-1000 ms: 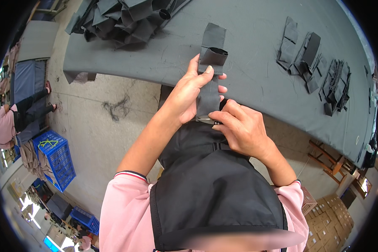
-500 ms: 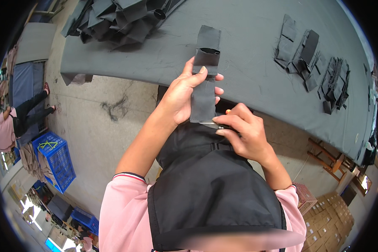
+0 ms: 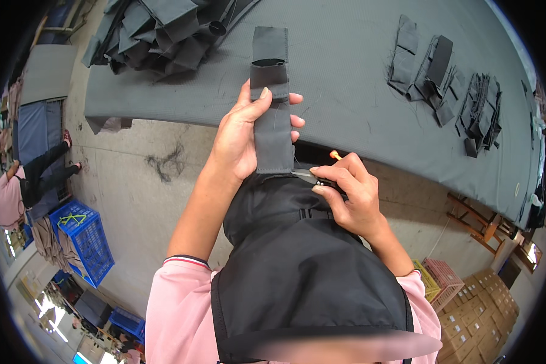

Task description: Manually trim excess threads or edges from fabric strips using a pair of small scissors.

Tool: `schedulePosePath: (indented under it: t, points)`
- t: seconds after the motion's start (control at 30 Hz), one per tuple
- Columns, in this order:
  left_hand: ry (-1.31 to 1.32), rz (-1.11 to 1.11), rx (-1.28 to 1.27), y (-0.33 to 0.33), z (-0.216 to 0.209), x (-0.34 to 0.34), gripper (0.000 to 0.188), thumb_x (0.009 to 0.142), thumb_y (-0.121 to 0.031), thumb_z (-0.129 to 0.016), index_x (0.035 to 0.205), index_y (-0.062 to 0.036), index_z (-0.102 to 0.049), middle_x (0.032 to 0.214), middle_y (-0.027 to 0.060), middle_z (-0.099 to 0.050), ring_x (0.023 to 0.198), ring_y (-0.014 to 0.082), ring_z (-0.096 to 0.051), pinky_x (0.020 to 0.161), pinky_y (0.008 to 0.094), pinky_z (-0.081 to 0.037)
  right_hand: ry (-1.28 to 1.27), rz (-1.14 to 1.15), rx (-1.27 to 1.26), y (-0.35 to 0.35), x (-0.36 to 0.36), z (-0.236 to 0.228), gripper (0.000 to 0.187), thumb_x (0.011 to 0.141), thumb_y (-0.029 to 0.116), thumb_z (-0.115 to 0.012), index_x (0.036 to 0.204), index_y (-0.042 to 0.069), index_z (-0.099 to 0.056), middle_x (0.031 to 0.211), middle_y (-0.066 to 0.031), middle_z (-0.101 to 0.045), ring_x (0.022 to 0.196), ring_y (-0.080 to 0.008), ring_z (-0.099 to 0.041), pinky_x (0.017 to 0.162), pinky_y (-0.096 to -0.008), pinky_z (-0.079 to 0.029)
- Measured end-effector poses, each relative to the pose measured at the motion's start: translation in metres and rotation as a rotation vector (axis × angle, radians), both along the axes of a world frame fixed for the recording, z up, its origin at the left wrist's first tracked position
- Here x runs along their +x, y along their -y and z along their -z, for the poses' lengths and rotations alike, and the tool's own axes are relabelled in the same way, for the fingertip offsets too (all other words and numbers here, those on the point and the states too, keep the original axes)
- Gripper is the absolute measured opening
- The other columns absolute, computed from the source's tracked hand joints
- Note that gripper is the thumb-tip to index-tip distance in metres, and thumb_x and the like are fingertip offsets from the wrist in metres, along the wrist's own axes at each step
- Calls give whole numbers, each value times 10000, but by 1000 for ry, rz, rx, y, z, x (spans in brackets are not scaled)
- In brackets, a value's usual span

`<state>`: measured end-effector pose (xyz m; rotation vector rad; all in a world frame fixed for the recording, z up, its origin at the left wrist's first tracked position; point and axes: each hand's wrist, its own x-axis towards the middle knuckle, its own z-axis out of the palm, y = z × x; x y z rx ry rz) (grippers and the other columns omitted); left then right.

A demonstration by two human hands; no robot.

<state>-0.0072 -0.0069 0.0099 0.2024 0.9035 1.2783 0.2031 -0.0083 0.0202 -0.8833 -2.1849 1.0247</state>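
Note:
My left hand [image 3: 239, 133] is closed round a dark grey fabric strip [image 3: 273, 139], thumb on top and fingertips showing past its right edge. The strip runs lengthwise away from me, with a folded, stitched pocket-like layer [image 3: 269, 77] at its upper part. In my right hand [image 3: 357, 191] are small thread snips [image 3: 303, 173]. Their metal blades point left at the lower right corner of the strip, and an orange-yellow tip sticks up behind the fingers. I cannot tell whether the blades touch the fabric. A black apron [image 3: 309, 273] covers my front.
A grey-covered table [image 3: 346, 79] stretches ahead, its near edge just beyond my hands. On it lie a heap of dark fabric pieces [image 3: 164, 36] at left and smaller stacks [image 3: 479, 112] at right. Blue crate [image 3: 85, 242], wooden stool [image 3: 479, 224] and cartons [image 3: 479, 315] stand around; a person [image 3: 18, 188] is far left.
My left hand and the strip have shifted left, and the snips' blades now show more beside the strip's lower corner. The right hand has hardly moved; the view has shifted slightly.

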Motion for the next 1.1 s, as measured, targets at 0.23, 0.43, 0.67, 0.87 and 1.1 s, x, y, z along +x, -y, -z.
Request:
schedulePosePath:
  t: [0.23,0.43,0.67,0.87,1.1]
  points:
    - [10,2,13,3,-1,0,299,990,-253,-436,1241,-99,-381,1110,159,-596,835,236,-644,678,364,-559,-28,-48,-190,-2,8,-8,296,672,30,-733,955,33,-645,775,-67,-511,637,-190,-516,589,-294,-432]
    - [-13,33,132,4,-4,16,333,987,-238,-459,1283,-115,-369,1241,152,-533,991,243,-607,768,389,-558,-129,21,-482,-29,-22,-2,404,684,57,-756,1056,48,-598,887,-40,-496,696,-119,-430,587,-253,-389]
    - [-41,-170,-34,-4,-4,14,263,993,-204,-422,1231,-98,-389,1161,156,-584,856,242,-637,643,357,-558,-98,-134,307,6,-27,2,277,532,16,-629,806,56,-622,632,-34,-444,560,-181,-523,466,-315,-423]
    - [-284,-177,58,-3,-7,20,244,984,-197,-427,1190,-68,-405,1105,175,-606,676,221,-649,549,317,-547,26,-175,234,9,-18,4,297,565,-4,-627,852,69,-612,697,-30,-485,565,-187,-539,484,-312,-422]
    - [-288,-153,60,2,-17,20,259,977,-218,-439,1179,-58,-411,1084,184,-607,663,222,-654,531,316,-544,-70,195,59,3,-1,-2,428,660,18,-748,1058,51,-596,824,-108,-584,634,-216,-559,526,-289,-457]
